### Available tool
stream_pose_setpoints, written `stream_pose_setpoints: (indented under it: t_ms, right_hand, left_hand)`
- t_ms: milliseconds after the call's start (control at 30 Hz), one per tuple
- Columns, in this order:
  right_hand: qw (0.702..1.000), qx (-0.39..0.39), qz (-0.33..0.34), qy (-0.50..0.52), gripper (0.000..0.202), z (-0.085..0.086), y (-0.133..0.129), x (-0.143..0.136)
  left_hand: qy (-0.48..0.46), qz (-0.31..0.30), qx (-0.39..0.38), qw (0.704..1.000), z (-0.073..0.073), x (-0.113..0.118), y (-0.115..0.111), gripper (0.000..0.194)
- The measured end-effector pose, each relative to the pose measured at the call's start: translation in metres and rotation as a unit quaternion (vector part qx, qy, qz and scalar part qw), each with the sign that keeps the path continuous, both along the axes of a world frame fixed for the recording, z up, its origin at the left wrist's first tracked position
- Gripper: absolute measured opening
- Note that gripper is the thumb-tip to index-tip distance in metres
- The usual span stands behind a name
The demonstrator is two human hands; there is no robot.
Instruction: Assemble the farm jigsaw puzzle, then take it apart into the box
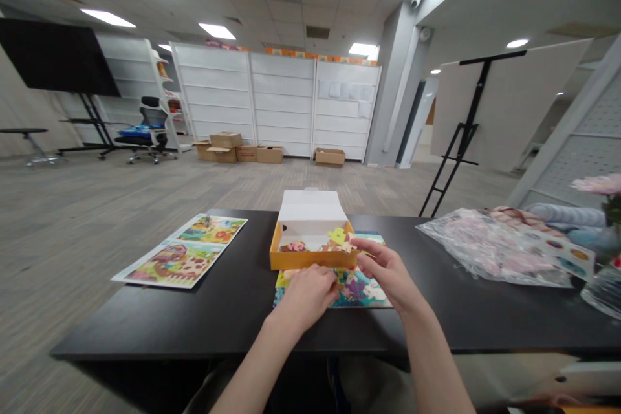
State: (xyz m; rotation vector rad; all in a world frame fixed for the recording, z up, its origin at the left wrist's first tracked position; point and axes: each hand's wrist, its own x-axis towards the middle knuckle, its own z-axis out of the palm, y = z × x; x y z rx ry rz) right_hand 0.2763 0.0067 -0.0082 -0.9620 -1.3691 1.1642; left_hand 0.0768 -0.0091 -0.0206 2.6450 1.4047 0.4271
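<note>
Right hand [387,272] part-open at box [308,261], near surface's [233,297] far edge; left hand [308,292], grip unclear. Best pinch pieces [295,246] singly

The person's bare forearms reach forward from below, the left hand [313,291] palm-down with its fingers curled under, the right hand [381,265] raised a little higher, wrist bent inward, index finger and thumb extended leftward.
</note>
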Motion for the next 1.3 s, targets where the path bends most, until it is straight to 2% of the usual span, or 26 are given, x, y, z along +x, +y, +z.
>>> stream_pose_setpoints:
  t_ms: [167,333,433,633,833,933,1300]
  right_hand:
    - [0.996,0.013,0.025,-0.082,0.059,-0.001,0.008,-0.024]
    - [0.996,0.016,-0.023,-0.086,0.050,-0.004,0.001,-0.012]
    - [0.996,0.017,-0.020,-0.086,0.040,-0.009,-0.001,-0.005]
    - [0.989,0.038,-0.003,-0.143,0.034,-0.021,0.003,-0.008]
    - [0.952,0.069,0.014,-0.297,0.016,-0.030,0.001,-0.005]
    - [0.928,0.068,0.006,-0.367,0.020,-0.035,0.001,-0.001]
    - [0.913,0.097,0.003,-0.398,0.030,-0.038,0.002,-0.003]
  left_hand:
    - [0.000,0.009,0.008,1.000,-0.006,-0.001,0.002,0.016]
    - [0.008,0.002,0.032,0.999,-0.008,-0.001,0.000,0.015]
    - [0.011,0.001,0.036,0.999,-0.007,0.000,0.000,0.016]
    - [0.034,-0.006,0.039,0.999,-0.003,0.003,-0.002,0.014]
    - [0.054,0.007,0.030,0.998,0.000,0.008,-0.008,0.016]
    - [0.060,0.013,0.030,0.998,0.001,0.010,-0.009,0.017]
    - [0.067,0.027,0.029,0.997,0.003,0.012,-0.012,0.017]
